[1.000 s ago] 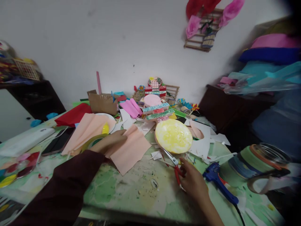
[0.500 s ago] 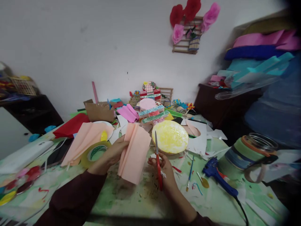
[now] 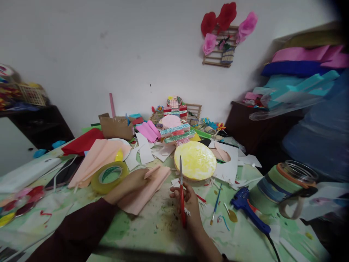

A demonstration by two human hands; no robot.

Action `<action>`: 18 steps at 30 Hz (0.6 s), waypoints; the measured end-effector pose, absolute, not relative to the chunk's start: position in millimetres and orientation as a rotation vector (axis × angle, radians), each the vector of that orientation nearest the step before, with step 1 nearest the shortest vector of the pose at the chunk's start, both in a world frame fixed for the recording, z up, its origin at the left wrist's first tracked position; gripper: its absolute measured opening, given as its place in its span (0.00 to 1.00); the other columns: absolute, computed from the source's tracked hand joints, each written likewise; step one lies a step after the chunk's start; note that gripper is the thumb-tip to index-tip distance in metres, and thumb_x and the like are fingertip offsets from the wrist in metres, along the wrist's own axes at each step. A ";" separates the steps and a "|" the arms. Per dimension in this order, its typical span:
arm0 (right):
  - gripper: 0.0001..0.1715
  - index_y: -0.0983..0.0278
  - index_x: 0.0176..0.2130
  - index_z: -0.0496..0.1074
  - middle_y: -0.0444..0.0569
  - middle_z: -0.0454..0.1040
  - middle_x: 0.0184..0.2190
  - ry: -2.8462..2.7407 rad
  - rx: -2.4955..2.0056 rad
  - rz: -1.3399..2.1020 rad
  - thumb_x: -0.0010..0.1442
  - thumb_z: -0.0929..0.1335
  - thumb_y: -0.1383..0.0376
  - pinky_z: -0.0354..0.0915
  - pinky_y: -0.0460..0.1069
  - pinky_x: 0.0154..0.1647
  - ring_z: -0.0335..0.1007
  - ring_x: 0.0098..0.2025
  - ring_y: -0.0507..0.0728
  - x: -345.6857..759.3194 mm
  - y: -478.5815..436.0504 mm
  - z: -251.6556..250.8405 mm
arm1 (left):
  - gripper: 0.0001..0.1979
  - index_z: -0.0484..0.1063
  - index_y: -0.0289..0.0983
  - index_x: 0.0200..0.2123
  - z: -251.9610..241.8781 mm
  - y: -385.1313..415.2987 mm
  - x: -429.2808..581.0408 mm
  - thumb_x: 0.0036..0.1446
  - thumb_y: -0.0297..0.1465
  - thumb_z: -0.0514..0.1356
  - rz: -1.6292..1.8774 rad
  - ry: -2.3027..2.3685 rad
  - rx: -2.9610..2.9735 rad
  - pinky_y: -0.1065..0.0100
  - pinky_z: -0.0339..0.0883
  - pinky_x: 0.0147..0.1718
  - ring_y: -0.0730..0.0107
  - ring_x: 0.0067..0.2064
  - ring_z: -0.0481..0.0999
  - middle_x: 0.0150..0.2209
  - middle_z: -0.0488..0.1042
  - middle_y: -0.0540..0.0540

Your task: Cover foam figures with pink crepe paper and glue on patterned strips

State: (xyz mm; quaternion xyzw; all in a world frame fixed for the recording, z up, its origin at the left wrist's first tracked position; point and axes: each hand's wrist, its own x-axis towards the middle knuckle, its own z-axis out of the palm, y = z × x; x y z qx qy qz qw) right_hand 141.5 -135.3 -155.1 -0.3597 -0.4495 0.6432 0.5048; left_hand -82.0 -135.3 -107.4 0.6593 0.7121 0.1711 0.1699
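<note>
A folded piece of peach crepe paper [image 3: 148,191] is in my left hand [image 3: 137,182], tilted low over the table, the fingers partly hidden behind it. Red-handled scissors [image 3: 182,203] rest in my right hand [image 3: 190,205], blades closed and pointing away from me. Just beyond their tip lies a round disc [image 3: 195,160] with a mottled yellow surface. A roll of clear yellowish tape [image 3: 98,178] lies left of my left hand, and a larger peach crepe sheet [image 3: 99,156] is spread behind it.
Right of my right hand lie a paintbrush [image 3: 216,205], a blue glue gun [image 3: 252,211] with its cord, and a green jar [image 3: 280,189]. White paper scraps [image 3: 145,153], a cardboard box [image 3: 116,127] and painted craft pieces [image 3: 177,133] crowd the back. A phone [image 3: 65,173] is at left.
My left hand has lowered and turned the peach crepe paper, which was held more upright before. The scissors stay in my right hand with little movement. The view has shifted slightly.
</note>
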 end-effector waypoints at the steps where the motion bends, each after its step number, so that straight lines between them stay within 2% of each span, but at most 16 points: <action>1: 0.40 0.65 0.49 0.64 0.53 0.78 0.35 -1.083 -0.869 1.539 0.45 0.76 0.47 0.61 0.44 0.17 0.76 0.34 0.58 142.3 -135.4 -156.5 | 0.18 0.76 0.41 0.44 -106.3 -134.5 -85.1 0.51 0.36 0.54 0.544 2.027 1.845 0.60 0.68 0.44 0.51 0.43 0.78 0.40 0.80 0.42; 5: 0.39 0.65 0.49 0.65 0.53 0.78 0.35 -1.092 -0.881 1.527 0.45 0.75 0.47 0.64 0.45 0.19 0.76 0.34 0.58 145.6 -135.7 -158.1 | 0.22 0.74 0.35 0.45 -100.0 -130.3 -101.6 0.54 0.39 0.49 0.762 2.080 1.721 0.58 0.65 0.52 0.49 0.52 0.74 0.50 0.77 0.39; 9: 0.39 0.65 0.48 0.64 0.51 0.77 0.34 -1.085 -0.888 1.524 0.44 0.76 0.49 0.66 0.46 0.21 0.75 0.32 0.57 147.9 -136.8 -155.8 | 0.24 0.69 0.33 0.49 -98.4 -129.6 -111.7 0.54 0.38 0.48 0.854 2.172 1.648 0.60 0.62 0.56 0.52 0.58 0.69 0.53 0.74 0.39; 12: 0.38 0.64 0.48 0.64 0.50 0.77 0.34 -1.067 -0.885 1.530 0.44 0.76 0.50 0.68 0.47 0.24 0.74 0.32 0.56 148.7 -137.6 -155.5 | 0.24 0.68 0.34 0.48 -99.2 -131.3 -113.0 0.59 0.43 0.45 0.875 2.231 1.586 0.61 0.65 0.53 0.52 0.56 0.70 0.51 0.75 0.39; 14: 0.37 0.64 0.47 0.64 0.49 0.77 0.33 -1.061 -0.881 1.548 0.44 0.76 0.50 0.67 0.46 0.22 0.74 0.31 0.55 149.0 -137.8 -155.9 | 0.28 0.68 0.33 0.46 -99.0 -132.2 -112.3 0.59 0.49 0.45 0.736 2.327 1.538 0.59 0.67 0.47 0.49 0.51 0.74 0.49 0.75 0.36; 16: 0.37 0.64 0.48 0.64 0.49 0.77 0.34 -1.071 -0.876 1.563 0.44 0.76 0.51 0.63 0.44 0.19 0.74 0.32 0.56 149.3 -137.7 -156.5 | 0.34 0.66 0.31 0.49 -99.2 -132.5 -110.6 0.53 0.55 0.51 0.493 2.393 1.548 0.57 0.68 0.42 0.45 0.47 0.75 0.49 0.74 0.31; 18: 0.37 0.64 0.48 0.64 0.50 0.77 0.34 -1.070 -0.877 1.563 0.44 0.76 0.52 0.60 0.43 0.17 0.74 0.33 0.56 149.4 -137.7 -157.1 | 0.39 0.63 0.30 0.52 -101.0 -132.8 -108.3 0.45 0.54 0.59 0.321 2.389 1.602 0.57 0.68 0.39 0.42 0.45 0.76 0.48 0.74 0.28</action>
